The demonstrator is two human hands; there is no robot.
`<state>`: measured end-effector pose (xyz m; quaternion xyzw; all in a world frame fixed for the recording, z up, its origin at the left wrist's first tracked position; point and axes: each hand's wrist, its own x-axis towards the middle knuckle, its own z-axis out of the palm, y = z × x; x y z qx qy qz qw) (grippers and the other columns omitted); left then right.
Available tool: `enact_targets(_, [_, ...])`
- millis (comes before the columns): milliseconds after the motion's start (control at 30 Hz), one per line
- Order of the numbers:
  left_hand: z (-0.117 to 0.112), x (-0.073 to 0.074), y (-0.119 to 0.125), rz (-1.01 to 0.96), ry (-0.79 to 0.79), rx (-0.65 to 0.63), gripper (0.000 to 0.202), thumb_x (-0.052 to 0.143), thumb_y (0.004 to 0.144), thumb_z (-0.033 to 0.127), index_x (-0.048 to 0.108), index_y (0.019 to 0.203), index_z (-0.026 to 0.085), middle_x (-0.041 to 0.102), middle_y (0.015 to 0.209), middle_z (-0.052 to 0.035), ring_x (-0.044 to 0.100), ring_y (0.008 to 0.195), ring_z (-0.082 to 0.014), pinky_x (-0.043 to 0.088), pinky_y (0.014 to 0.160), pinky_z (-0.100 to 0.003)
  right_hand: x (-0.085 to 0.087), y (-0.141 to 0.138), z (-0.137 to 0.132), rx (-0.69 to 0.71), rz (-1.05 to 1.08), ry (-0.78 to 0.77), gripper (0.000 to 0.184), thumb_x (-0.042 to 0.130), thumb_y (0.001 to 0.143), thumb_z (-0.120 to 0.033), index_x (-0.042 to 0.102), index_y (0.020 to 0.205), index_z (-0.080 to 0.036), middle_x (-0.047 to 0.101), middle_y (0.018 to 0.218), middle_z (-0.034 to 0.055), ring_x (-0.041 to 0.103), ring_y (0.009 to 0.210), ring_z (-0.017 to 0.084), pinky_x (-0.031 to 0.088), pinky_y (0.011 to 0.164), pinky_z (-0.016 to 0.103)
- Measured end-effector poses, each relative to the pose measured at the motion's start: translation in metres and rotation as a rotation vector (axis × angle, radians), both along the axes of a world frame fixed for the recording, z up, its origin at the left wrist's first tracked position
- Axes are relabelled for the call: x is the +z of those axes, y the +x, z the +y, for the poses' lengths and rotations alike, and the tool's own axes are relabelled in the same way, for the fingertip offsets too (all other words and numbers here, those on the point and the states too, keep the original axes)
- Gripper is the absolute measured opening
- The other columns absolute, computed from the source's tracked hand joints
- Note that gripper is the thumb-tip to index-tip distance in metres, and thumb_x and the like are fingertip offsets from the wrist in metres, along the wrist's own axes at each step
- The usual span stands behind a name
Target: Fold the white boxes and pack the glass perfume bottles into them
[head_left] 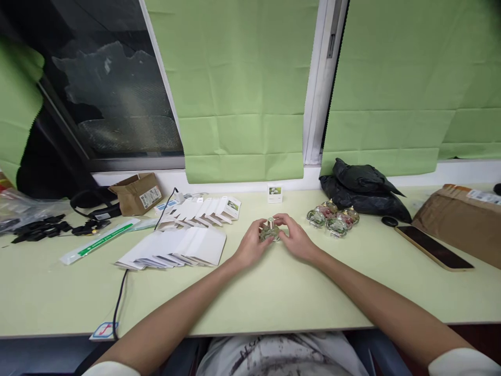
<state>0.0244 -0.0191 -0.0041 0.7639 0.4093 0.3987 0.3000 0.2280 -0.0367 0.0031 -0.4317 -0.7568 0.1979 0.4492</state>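
Observation:
Both hands meet at the middle of the pale green desk [274, 292] around a small round glass bottle [270, 231] with a silvery top. My left hand [250, 245] grips its left side with curled fingers. My right hand [295, 239] holds its right side, fingertips at the top. Several similar glass bottles [332, 219] cluster just to the right. A small white box [274, 192] stands upright behind the hands.
Fanned flat white cartons [176, 250] and folded boxes [203, 209] lie to the left, with a black cable [121, 292]. A black bag [362, 188], a phone [432, 246] and a brown parcel [457, 219] sit on the right; a cardboard box [136, 192] at back left.

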Motion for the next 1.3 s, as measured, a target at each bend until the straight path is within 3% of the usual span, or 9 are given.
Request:
enact_targets(233, [-0.002,0.008,0.0,0.041,-0.087,-0.045,0.043,0.071,0.088,0.046,0.065,0.12,0.019,0.072,0.105,-0.0059,0.063,0.086,-0.0205,0.048,0.075,-0.031,-0.002,-0.004,0.002,-0.017,0.013,0.058,0.036,0.058,0.1,-0.033,0.055,0.136,-0.028,0.065,0.126,0.0072,0.06,0.119,0.024,0.047,0.104,0.042])
enact_targets(400, [-0.002,0.008,0.0,0.059,-0.078,-0.063,0.04,0.071,0.086,0.048,0.069,0.112,0.018,0.071,0.092,-0.0031,0.059,0.077,-0.0187,0.045,0.069,-0.029,0.004,-0.006,0.0,-0.002,-0.017,0.091,0.018,0.058,0.102,-0.036,0.064,0.116,-0.026,0.067,0.113,0.0059,0.058,0.112,0.024,0.046,0.1,0.041])
enact_targets(600, [0.0,0.006,-0.001,0.047,-0.081,-0.079,0.04,0.072,0.084,0.052,0.069,0.103,0.016,0.063,0.08,-0.0003,0.051,0.071,-0.0162,0.039,0.064,-0.027,0.01,-0.007,0.0,0.022,0.003,0.092,0.017,0.057,0.103,-0.038,0.065,0.11,-0.026,0.068,0.108,0.0053,0.059,0.105,0.023,0.046,0.096,0.038])
enact_targets(1300, [0.001,0.006,-0.001,0.081,-0.061,-0.078,0.031,0.071,0.086,0.047,0.063,0.093,0.018,0.054,0.073,0.0045,0.044,0.067,-0.0137,0.034,0.063,-0.027,0.013,-0.004,0.002,0.012,-0.093,0.07,0.015,0.05,0.105,-0.034,0.058,0.115,-0.026,0.067,0.104,0.0027,0.06,0.101,0.021,0.045,0.089,0.035])
